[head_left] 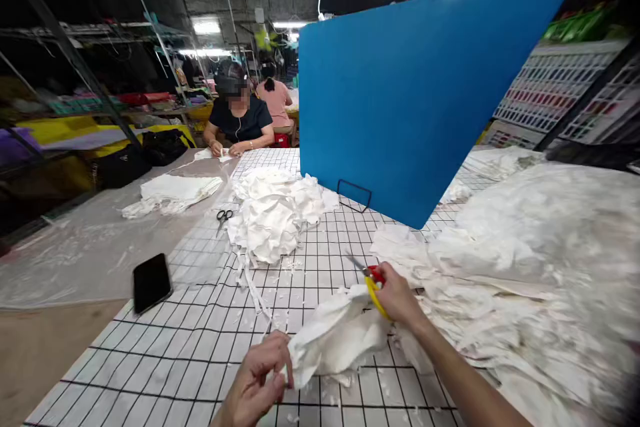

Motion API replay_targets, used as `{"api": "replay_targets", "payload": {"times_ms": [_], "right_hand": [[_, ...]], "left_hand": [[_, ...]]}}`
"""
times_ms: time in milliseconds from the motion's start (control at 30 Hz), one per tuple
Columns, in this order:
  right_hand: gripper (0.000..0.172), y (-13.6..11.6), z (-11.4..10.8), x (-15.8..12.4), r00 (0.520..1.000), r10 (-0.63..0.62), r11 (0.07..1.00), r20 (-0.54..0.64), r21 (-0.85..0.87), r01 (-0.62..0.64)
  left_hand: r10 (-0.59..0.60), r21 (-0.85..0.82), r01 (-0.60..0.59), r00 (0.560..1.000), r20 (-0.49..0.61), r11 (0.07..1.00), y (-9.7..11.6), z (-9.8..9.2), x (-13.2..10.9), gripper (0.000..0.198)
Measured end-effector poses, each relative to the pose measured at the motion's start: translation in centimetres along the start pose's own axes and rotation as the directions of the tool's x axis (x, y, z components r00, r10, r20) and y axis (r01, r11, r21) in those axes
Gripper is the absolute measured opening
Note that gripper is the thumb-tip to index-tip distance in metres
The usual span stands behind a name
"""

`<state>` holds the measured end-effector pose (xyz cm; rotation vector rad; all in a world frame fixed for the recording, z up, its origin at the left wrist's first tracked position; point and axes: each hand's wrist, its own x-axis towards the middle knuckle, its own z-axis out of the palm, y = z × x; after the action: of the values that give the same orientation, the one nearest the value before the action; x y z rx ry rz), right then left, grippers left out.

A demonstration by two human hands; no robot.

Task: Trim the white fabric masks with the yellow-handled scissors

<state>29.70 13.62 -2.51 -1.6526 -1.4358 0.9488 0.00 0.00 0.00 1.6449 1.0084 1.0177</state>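
Observation:
Near the bottom middle of the view, my left hand (263, 377) pinches the edge of a white piece of cloth (345, 333). The cloth stretches rightward over the checked tabletop, partly under my other hand. My right hand (397, 297) is closed round scissors (373, 283) with a red and a yellow handle. Their blades point up and left, above the table and away from my left hand. Small white scraps lie on the checked cover around the piece. Directly ahead sits a heap of white cloth pieces (273, 213).
A blue board (400, 93) stands on the table in a black wire holder (354, 195). A large white cloth pile (540, 280) fills the right side. Black scissors (223, 217) and a phone (152, 282) lie left. Across the table, a person (240, 120) handles white cloth.

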Motion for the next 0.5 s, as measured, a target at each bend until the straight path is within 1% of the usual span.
{"api": "replay_targets", "payload": {"times_ms": [67, 133, 167, 233, 300, 400, 433, 500], "right_hand": [[0.021, 0.1, -1.5, 0.7, 1.000, 0.002, 1.000, 0.011, 0.024, -0.002], [0.025, 0.2, -2.7, 1.2, 1.000, 0.005, 0.999, 0.024, 0.045, -0.006], [0.026, 0.2, -3.1, 1.3, 0.999, 0.008, 0.998, 0.034, 0.058, -0.010], [0.029, 0.2, -3.8, 1.3, 0.999, 0.012, 0.997, 0.047, 0.075, -0.015], [0.031, 0.3, -4.2, 1.0, 0.998, 0.015, 0.997, 0.056, 0.076, -0.019], [0.030, 0.1, -4.5, 0.4, 0.995, 0.019, 0.999, 0.101, 0.044, -0.024], [0.029, 0.0, -4.3, 0.2, 0.992, 0.020, 0.999, 0.128, 0.036, -0.025], [0.025, -0.4, -3.5, -0.2, 0.979, -0.006, 0.999, 0.205, -0.030, 0.012]], "left_hand": [[-0.066, 0.081, 0.056, 0.990, 0.128, 0.995, 0.5, 0.5, -0.1, 0.039], [-0.166, 0.188, 0.129, 0.966, 0.198, 0.974, 0.7, 0.8, -0.3, 0.029], [-0.239, 0.264, 0.183, 0.950, 0.201, 0.947, 0.7, 0.9, -0.3, 0.020], [-0.369, 0.390, 0.283, 0.915, 0.166, 0.876, 0.5, 0.8, -0.5, 0.007], [-0.450, 0.464, 0.345, 0.883, 0.134, 0.816, 0.3, 0.4, -0.5, 0.005], [-0.496, 0.522, 0.386, 0.864, 0.083, 0.761, 0.3, -0.3, -0.2, 0.010], [-0.506, 0.533, 0.394, 0.860, 0.075, 0.749, 0.4, -0.5, -0.1, 0.012], [-0.524, 0.543, 0.407, 0.849, 0.071, 0.734, 0.7, -0.6, 0.0, 0.015]]}}
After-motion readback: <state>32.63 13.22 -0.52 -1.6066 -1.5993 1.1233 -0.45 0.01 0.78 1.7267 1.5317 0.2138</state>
